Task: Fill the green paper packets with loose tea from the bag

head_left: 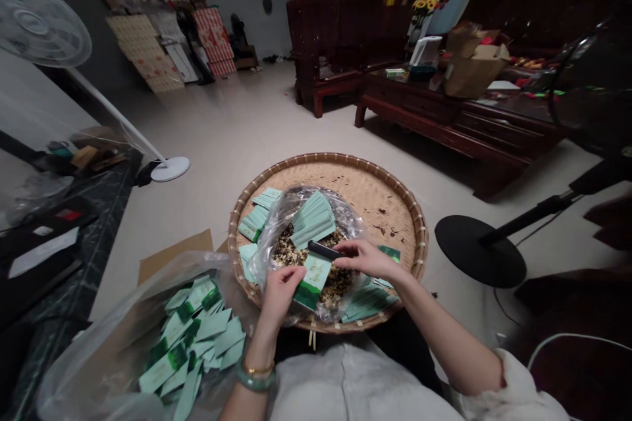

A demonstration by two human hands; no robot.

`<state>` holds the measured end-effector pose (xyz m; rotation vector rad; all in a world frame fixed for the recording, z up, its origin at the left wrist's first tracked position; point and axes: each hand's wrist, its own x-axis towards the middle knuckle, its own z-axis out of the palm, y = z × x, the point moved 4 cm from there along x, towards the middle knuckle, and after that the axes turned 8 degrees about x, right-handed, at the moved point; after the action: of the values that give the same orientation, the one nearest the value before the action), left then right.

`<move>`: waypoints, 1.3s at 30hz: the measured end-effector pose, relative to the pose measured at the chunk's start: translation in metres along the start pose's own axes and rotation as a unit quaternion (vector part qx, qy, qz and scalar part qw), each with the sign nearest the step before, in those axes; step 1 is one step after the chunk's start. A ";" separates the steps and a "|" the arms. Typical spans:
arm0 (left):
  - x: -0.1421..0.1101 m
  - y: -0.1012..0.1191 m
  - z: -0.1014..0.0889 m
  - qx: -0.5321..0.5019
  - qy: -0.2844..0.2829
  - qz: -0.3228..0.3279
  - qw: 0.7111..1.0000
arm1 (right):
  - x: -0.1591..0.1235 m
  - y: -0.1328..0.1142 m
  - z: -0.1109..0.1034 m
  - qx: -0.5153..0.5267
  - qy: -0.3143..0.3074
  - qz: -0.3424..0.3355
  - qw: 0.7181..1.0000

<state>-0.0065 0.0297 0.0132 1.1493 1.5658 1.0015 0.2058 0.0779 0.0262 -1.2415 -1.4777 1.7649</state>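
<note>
My left hand (285, 284) is closed in a pinch on the left edge of a green-and-mint paper packet (316, 276). My right hand (364, 259) grips a slim black bar-shaped tool (323, 250), which lies across the packet's upper edge. Underneath is a clear plastic bag (269, 237) with a dark-and-cream loose dried mix (291, 248). A fanned stack of mint packets (313, 218) rests on the mix, just beyond the tool. All this sits on a round woven bamboo tray (395, 194). More packets (368, 299) lie along the tray's near right side.
Left of the tray, a large plastic bag (108, 329) holds many green packets (207, 325). A white standing fan (170, 169) is at left, a black fan base (478, 251) at right. Dark wooden furniture (424, 115) stands beyond. Packets (253, 220) also line the tray's left side.
</note>
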 end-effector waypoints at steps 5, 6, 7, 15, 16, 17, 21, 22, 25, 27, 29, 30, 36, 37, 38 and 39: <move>0.000 0.002 0.002 0.012 -0.012 0.003 1.000 | 0.005 0.006 0.006 0.010 0.012 -0.018 1.000; 0.000 0.002 0.001 0.012 -0.011 0.002 1.000 | 0.005 0.007 0.006 0.015 0.009 -0.017 1.000; 0.000 0.002 0.001 0.014 -0.009 0.002 1.000 | 0.005 0.008 0.006 0.018 0.006 -0.016 1.000; 0.001 0.001 0.000 -0.001 -0.004 0.005 1.000 | 0.005 0.007 0.000 0.044 0.022 -0.010 0.999; 0.002 0.000 -0.002 -0.004 0.005 0.005 1.000 | 0.006 0.009 -0.002 0.044 0.023 -0.014 0.999; 0.003 -0.001 -0.005 -0.007 0.017 0.004 1.000 | 0.006 0.011 -0.006 0.037 0.029 -0.019 0.999; 0.005 -0.010 -0.015 -0.033 0.067 -0.003 0.997 | 0.004 0.027 -0.021 -0.073 0.091 -0.056 0.992; 0.005 -0.011 -0.016 -0.037 0.073 -0.002 0.997 | 0.003 0.032 -0.022 -0.106 0.100 -0.059 0.988; 0.004 -0.007 -0.012 -0.031 0.063 0.010 0.998 | 0.004 0.041 -0.015 -0.151 0.080 -0.065 0.983; 0.001 -0.002 -0.007 -0.014 0.043 0.015 0.999 | 0.006 0.035 -0.007 -0.132 0.073 -0.092 0.984; -0.001 0.003 -0.001 0.010 0.014 0.020 1.000 | 0.009 0.021 0.000 -0.101 0.093 -0.134 0.981; -0.001 0.004 0.002 0.021 -0.003 0.024 0.999 | 0.010 0.012 0.004 -0.092 0.100 -0.153 0.979; -0.006 0.008 0.012 0.056 -0.066 0.055 0.995 | 0.014 -0.014 0.034 -0.170 0.098 -0.250 0.948; -0.006 0.008 0.013 0.057 -0.069 0.056 0.994 | 0.014 -0.013 0.037 -0.169 0.105 -0.256 0.946; -0.007 0.008 0.013 0.054 -0.072 0.054 0.994 | 0.014 -0.011 0.038 -0.161 0.110 -0.259 0.946; -0.007 0.007 0.013 0.046 -0.078 0.049 0.995 | 0.016 -0.008 0.038 -0.145 0.107 -0.255 0.950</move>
<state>0.0080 0.0257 0.0178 1.3454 1.4557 0.8879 0.1637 0.0750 0.0280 -1.0191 -1.7713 1.0715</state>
